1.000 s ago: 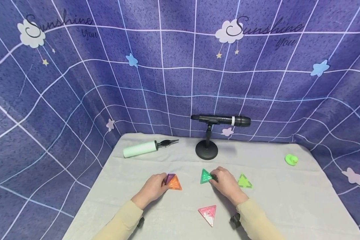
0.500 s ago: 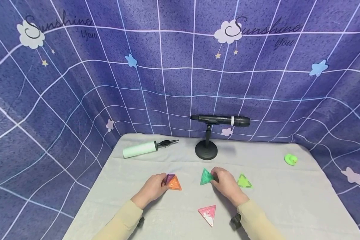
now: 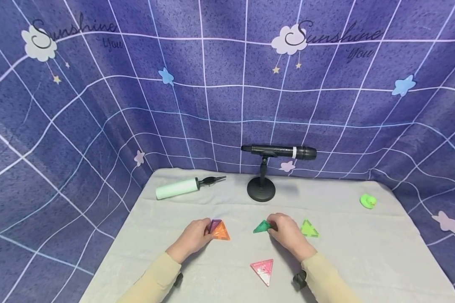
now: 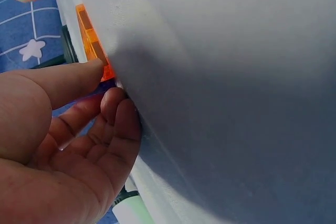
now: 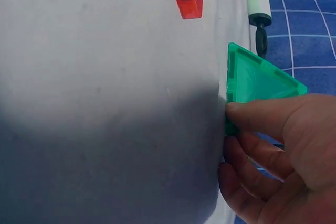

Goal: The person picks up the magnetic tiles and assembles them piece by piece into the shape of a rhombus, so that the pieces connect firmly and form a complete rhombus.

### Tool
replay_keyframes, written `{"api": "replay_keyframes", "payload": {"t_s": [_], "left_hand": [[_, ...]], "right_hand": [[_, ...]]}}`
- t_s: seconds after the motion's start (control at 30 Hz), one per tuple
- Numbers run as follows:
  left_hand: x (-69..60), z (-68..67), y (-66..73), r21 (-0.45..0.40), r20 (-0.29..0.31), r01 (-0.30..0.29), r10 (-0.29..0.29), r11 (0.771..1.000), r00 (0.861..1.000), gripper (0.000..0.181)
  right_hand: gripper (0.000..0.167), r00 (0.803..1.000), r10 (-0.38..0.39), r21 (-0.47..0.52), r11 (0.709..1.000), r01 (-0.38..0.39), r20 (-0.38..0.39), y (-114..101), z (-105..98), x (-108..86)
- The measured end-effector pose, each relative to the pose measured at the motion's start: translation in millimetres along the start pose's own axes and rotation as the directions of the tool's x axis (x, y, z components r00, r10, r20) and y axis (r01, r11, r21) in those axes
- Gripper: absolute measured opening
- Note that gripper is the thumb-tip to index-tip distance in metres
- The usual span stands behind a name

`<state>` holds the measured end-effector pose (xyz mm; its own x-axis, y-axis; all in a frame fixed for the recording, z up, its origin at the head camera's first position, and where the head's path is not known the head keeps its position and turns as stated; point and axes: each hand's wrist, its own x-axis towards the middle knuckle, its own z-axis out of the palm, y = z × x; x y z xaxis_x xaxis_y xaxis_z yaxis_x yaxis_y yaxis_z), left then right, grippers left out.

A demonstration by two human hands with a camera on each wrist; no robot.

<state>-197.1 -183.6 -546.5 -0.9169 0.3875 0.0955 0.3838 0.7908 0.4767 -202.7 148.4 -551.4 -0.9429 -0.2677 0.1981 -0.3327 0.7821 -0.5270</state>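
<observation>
My left hand (image 3: 192, 237) pinches a purple triangular magnetic tile (image 3: 214, 225) and an orange one (image 3: 221, 232), which lie side by side on the table. In the left wrist view the thumb is at the end of the orange tile (image 4: 92, 43), and the fingers partly hide the purple one. Between thumb and fingers, my right hand (image 3: 287, 232) grips a green triangular tile (image 3: 262, 227). The right wrist view shows this green tile (image 5: 260, 80) tipped up on an edge. A lime-green triangle (image 3: 309, 229) lies just right of that hand, and a pink triangle (image 3: 263, 270) lies nearer the front.
Toward the back of the cloth-covered table (image 3: 349, 248) a black microphone (image 3: 284, 151) sits on a round-based stand (image 3: 261, 189). A pale green hand pump (image 3: 178, 188) lies at back left, a green toy duck (image 3: 368, 201) at back right. A patterned curtain (image 3: 220, 101) hangs behind.
The green tile has tipped from nearly flat to raised on an edge in my right hand. My left hand and the orange and purple tiles have stayed put.
</observation>
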Motion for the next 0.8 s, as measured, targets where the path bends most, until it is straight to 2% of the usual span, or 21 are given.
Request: {"api": "replay_keyframes", "payload": {"t_s": [0.43, 0.67, 0.8], "left_hand": [[2.1, 1.0, -1.2, -0.003, 0.006, 0.010, -0.009, 1.000, 1.000, 0.028], [1.9, 2.0, -2.2, -0.006, 0.011, 0.012, -0.012, 1.000, 1.000, 0.028], [2.2, 1.7, -1.8, -0.005, 0.014, 0.009, -0.009, 1.000, 1.000, 0.027]], "right_hand": [[0.015, 0.998, -0.066, -0.089, 0.994, 0.066, 0.002, 0.6, 0.6, -2.0], [0.029, 0.993, -0.114, -0.152, 0.982, 0.117, 0.023, -0.9, 1.5, -3.0], [0.030, 0.993, -0.112, -0.170, 0.979, 0.116, 0.031, -2.4, 1.8, -3.2]]}}
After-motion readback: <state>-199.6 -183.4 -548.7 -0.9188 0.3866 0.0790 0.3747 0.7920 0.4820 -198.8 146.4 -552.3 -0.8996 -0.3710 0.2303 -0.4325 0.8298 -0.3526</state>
